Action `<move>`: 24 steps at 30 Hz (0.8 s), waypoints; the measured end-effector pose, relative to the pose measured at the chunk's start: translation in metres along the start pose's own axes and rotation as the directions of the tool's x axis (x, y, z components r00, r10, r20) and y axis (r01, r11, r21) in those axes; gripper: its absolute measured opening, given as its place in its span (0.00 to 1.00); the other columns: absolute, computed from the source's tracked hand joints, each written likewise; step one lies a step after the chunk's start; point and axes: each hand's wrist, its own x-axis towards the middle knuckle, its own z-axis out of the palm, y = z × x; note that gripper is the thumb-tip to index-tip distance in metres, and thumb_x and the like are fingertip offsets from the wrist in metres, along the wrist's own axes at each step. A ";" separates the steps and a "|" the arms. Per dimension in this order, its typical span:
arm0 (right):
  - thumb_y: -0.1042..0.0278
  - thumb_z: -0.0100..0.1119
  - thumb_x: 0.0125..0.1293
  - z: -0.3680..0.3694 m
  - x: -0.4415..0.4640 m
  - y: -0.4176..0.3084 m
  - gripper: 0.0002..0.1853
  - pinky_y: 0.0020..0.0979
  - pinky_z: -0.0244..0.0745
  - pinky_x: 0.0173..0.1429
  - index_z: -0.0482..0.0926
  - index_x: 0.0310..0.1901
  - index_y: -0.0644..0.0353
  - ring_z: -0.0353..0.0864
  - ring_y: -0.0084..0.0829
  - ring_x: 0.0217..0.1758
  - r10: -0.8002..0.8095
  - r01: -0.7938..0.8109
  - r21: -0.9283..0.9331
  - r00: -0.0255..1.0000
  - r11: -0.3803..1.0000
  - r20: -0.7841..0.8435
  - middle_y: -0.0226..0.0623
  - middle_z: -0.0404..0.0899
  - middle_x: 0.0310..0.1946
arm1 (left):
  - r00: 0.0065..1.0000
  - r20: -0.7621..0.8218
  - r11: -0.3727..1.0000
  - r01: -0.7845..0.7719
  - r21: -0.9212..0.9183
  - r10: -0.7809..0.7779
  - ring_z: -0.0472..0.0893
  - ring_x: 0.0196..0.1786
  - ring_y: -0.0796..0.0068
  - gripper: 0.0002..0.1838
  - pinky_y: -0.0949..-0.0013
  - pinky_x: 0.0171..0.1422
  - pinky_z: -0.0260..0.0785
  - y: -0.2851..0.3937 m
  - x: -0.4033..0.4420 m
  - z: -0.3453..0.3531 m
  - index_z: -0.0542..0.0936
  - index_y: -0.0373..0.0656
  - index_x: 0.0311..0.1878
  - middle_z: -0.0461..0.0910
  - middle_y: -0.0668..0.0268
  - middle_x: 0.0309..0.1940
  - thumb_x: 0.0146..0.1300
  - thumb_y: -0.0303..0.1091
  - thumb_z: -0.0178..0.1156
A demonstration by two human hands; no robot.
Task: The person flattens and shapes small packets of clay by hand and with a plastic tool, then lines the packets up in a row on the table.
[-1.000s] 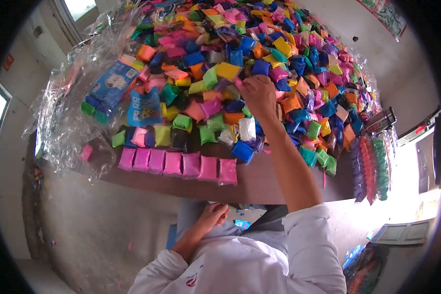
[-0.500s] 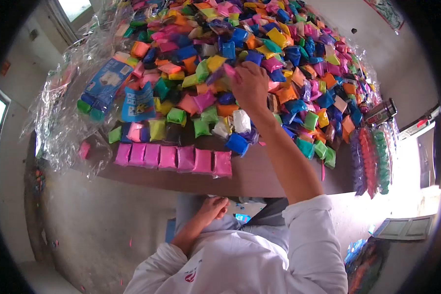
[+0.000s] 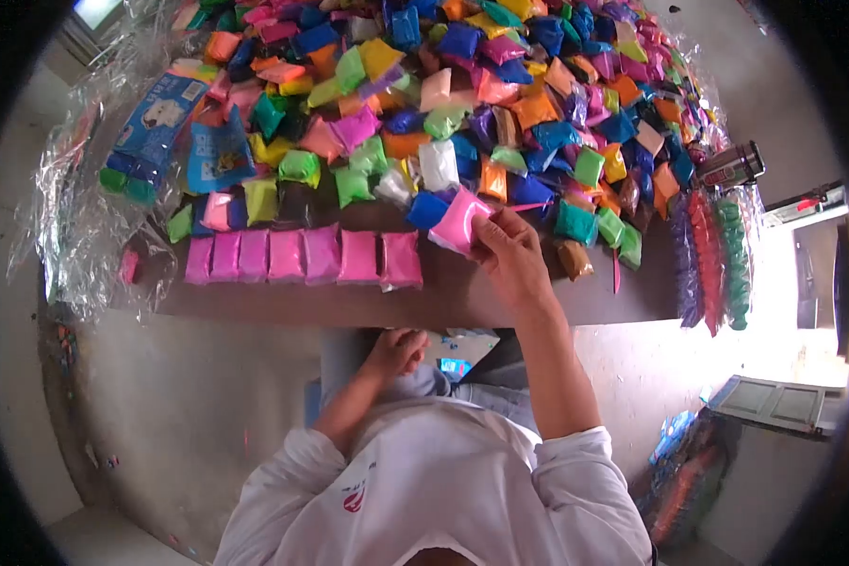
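My right hand (image 3: 513, 253) pinches a pink packet (image 3: 460, 223), small and pillow-shaped in clear plastic, by its right edge. The packet is held over the front part of the table, just right of a row of similar pink packets (image 3: 286, 256) laid side by side near the edge. Beyond it spreads a big heap of packets (image 3: 443, 121) in many colours. My left hand (image 3: 398, 352) rests on my lap below the table edge, its fingers curled closed, with nothing visible in them.
Crumpled clear plastic (image 3: 75, 198) and a blue printed pack (image 3: 160, 118) lie at the left of the brown table (image 3: 321, 304). On the right stand a dark cylinder (image 3: 729, 166) lying on its side and long bags of purple, red and green pieces (image 3: 707, 264).
My right hand has come back from the heap toward the table's front with the pink packet. A brown packet now shows right of that hand. My left hand stays on my lap.
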 end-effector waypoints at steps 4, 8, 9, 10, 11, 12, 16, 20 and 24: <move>0.65 0.59 0.63 -0.010 -0.025 0.003 0.07 0.22 0.71 0.35 0.77 0.38 0.59 0.75 0.18 0.32 0.029 -0.028 -0.213 1.000 0.977 0.005 0.28 0.78 0.31 | 0.999 0.043 1.000 0.005 -0.011 -0.005 0.63 0.17 0.86 0.17 0.79 0.18 0.50 0.001 0.005 0.000 0.73 0.40 0.34 0.67 0.72 0.18 0.65 0.46 0.53; 0.68 0.59 0.62 0.007 -0.044 -0.010 0.09 0.22 0.71 0.35 0.76 0.40 0.64 0.74 0.18 0.31 0.005 -0.045 -0.429 0.995 0.902 -0.095 0.30 0.78 0.31 | 1.000 0.020 1.000 -0.014 0.025 0.013 0.63 0.17 0.85 0.17 0.78 0.17 0.51 0.001 0.002 0.000 0.73 0.39 0.34 0.68 0.71 0.19 0.65 0.46 0.53; 0.68 0.59 0.62 0.006 -0.046 -0.009 0.09 0.22 0.71 0.35 0.76 0.40 0.64 0.74 0.18 0.31 0.010 -0.050 -0.425 0.996 0.904 -0.094 0.30 0.78 0.31 | 1.000 0.015 1.000 -0.010 0.025 0.010 0.63 0.17 0.85 0.17 0.78 0.17 0.51 0.001 0.001 -0.001 0.73 0.39 0.34 0.68 0.71 0.19 0.65 0.46 0.53; 0.68 0.60 0.61 0.004 -0.047 -0.009 0.12 0.22 0.71 0.36 0.75 0.44 0.64 0.75 0.20 0.31 -0.006 -0.040 -0.581 0.997 0.813 -0.077 0.31 0.78 0.33 | 1.000 0.014 1.000 -0.010 0.014 0.010 0.64 0.16 0.85 0.17 0.78 0.17 0.51 0.000 0.000 -0.001 0.73 0.39 0.34 0.68 0.71 0.19 0.65 0.46 0.53; 0.69 0.62 0.59 0.003 -0.048 -0.008 0.16 0.22 0.71 0.36 0.74 0.48 0.65 0.76 0.21 0.31 -0.020 -0.027 -0.718 0.998 0.695 -0.057 0.32 0.78 0.34 | 1.000 0.015 1.000 -0.012 0.005 0.012 0.64 0.16 0.85 0.17 0.78 0.17 0.51 -0.001 0.001 -0.001 0.74 0.38 0.35 0.68 0.71 0.20 0.65 0.45 0.53; 0.69 0.62 0.59 0.004 -0.050 -0.008 0.16 0.22 0.71 0.36 0.74 0.48 0.65 0.76 0.21 0.31 -0.017 -0.031 -0.717 0.998 0.696 -0.059 0.32 0.78 0.34 | 1.000 0.014 1.000 -0.008 0.004 0.008 0.64 0.16 0.85 0.17 0.78 0.17 0.51 -0.001 0.001 -0.001 0.74 0.38 0.35 0.68 0.71 0.20 0.65 0.45 0.53; 0.71 0.64 0.56 0.004 -0.060 -0.007 0.17 0.26 0.73 0.37 0.75 0.48 0.63 0.78 0.26 0.36 -0.309 0.057 -0.926 0.949 0.373 -0.066 0.37 0.79 0.40 | 1.000 0.006 1.000 -0.004 0.006 0.004 0.64 0.17 0.85 0.17 0.78 0.17 0.52 0.001 0.001 -0.001 0.74 0.38 0.35 0.69 0.70 0.21 0.65 0.45 0.53; 0.71 0.66 0.51 -0.002 -0.075 0.004 0.16 0.30 0.73 0.41 0.78 0.43 0.62 0.78 0.35 0.38 -0.435 0.248 -0.960 0.885 0.129 0.170 0.39 0.78 0.40 | 1.000 -0.006 1.000 0.024 0.007 -0.024 0.64 0.17 0.84 0.18 0.78 0.18 0.53 0.011 -0.005 0.003 0.75 0.37 0.35 0.70 0.69 0.22 0.64 0.46 0.53; 0.72 0.67 0.48 0.010 -0.079 0.016 0.16 0.34 0.72 0.46 0.79 0.42 0.61 0.76 0.40 0.42 -0.439 0.339 -0.941 0.844 -0.005 0.307 0.39 0.77 0.40 | 1.000 0.020 1.000 0.024 0.012 -0.024 0.65 0.17 0.83 0.18 0.77 0.18 0.53 0.008 -0.001 0.001 0.75 0.37 0.36 0.70 0.69 0.22 0.64 0.46 0.53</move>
